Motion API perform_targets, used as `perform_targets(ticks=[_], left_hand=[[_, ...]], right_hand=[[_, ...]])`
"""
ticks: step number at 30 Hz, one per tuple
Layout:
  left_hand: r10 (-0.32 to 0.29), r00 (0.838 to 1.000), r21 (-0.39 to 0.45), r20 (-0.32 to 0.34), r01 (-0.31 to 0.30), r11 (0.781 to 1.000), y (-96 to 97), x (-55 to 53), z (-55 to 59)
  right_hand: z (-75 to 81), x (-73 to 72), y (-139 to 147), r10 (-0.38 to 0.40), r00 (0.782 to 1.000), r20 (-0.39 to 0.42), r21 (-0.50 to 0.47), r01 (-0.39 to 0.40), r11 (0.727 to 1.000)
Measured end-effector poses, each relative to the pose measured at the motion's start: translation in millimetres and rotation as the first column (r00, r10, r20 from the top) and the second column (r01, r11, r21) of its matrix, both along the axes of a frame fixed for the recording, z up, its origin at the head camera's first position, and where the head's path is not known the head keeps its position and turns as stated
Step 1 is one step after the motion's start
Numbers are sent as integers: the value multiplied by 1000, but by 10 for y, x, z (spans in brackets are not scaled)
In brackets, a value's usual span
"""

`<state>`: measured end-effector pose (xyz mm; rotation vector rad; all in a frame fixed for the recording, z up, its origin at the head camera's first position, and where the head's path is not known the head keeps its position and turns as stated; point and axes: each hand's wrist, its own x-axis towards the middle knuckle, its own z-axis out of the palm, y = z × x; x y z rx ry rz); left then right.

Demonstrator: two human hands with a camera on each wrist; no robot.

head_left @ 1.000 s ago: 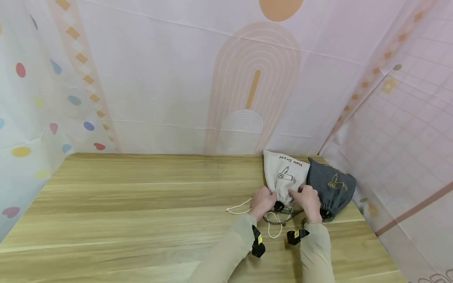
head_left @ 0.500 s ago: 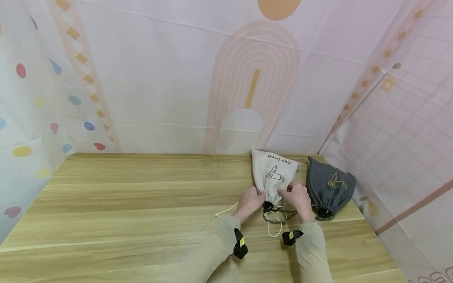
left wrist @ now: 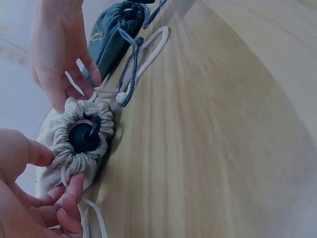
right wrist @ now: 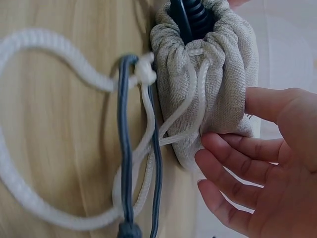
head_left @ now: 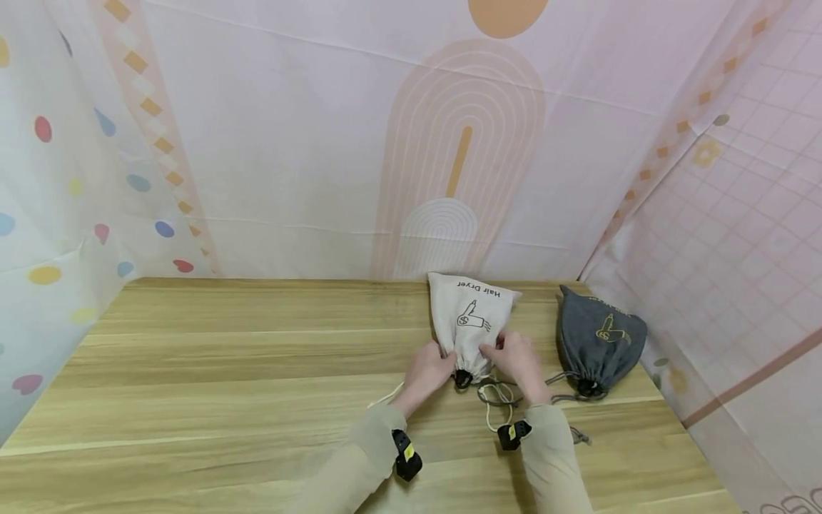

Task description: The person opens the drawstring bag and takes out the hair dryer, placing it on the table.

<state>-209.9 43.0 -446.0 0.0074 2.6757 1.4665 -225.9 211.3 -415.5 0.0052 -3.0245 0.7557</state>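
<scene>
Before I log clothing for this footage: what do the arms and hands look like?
The left sleeve and right sleeve are long and beige. The left wrist device and right wrist device are black, blocky, with yellow patches. Left hand and right hand are ungloved.

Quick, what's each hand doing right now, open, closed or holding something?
Left hand: holding one side of the pale drawstring bag.
Right hand: holding that bag's other side.
</scene>
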Motion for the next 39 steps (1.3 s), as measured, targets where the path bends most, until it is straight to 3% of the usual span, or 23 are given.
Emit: perform_targets(ticks=[12, 19, 23, 30, 39], left_hand=[[72, 997, -28, -13, -73, 997, -318, 124, -17], [117, 993, -31, 11, -117, 993, -498, 214, 7], [140, 990, -37, -8, -140, 989, -577, 256, 5], [169, 985, -74, -46, -172, 982, -722, 296, 3], [180, 983, -92, -37, -182, 979, -881, 345, 15]], right_hand=[[-16, 9, -321, 76, 997, 20, 24, -76, 997], [-35, 0, -496, 150, 989, -17, 17, -149, 989], [-31, 1, -587, 177, 984, -14, 11, -177, 984], [-7, -17, -754, 237, 971, -10, -4, -237, 971], [-42, -60, -895, 331, 942, -55, 6, -331, 944]])
